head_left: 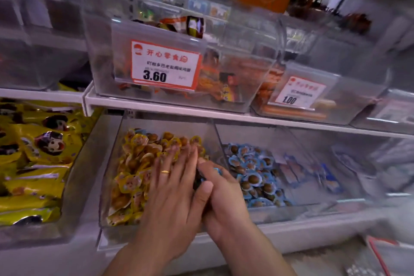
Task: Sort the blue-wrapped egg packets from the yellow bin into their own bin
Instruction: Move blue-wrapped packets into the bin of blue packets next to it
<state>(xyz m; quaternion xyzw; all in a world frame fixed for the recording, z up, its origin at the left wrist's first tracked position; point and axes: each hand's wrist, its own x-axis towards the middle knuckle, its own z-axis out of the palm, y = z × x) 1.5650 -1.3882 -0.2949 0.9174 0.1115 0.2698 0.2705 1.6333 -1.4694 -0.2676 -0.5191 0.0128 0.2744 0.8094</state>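
A clear bin (pixel 116 141) on the lower shelf holds a heap of yellow-wrapped egg packets (pixel 134 163). To its right a second clear bin (pixel 280 207) holds blue-wrapped egg packets (pixel 253 177). My left hand (pixel 177 186), with a gold ring, lies flat with straight fingers over the right side of the yellow heap. My right hand (pixel 221 195) sits against it at the wall between the two bins and grips a blue-wrapped packet (pixel 216 170), of which only a blue edge shows between thumb and fingers.
Large yellow snack bags (pixel 33 159) fill the bin at the left. On the upper shelf (pixel 201 111) stand clear bins with price tags 3.60 (pixel 164 65) and 1.00 (pixel 295 94). More blue and white packets (pixel 313 172) lie in a bin further right.
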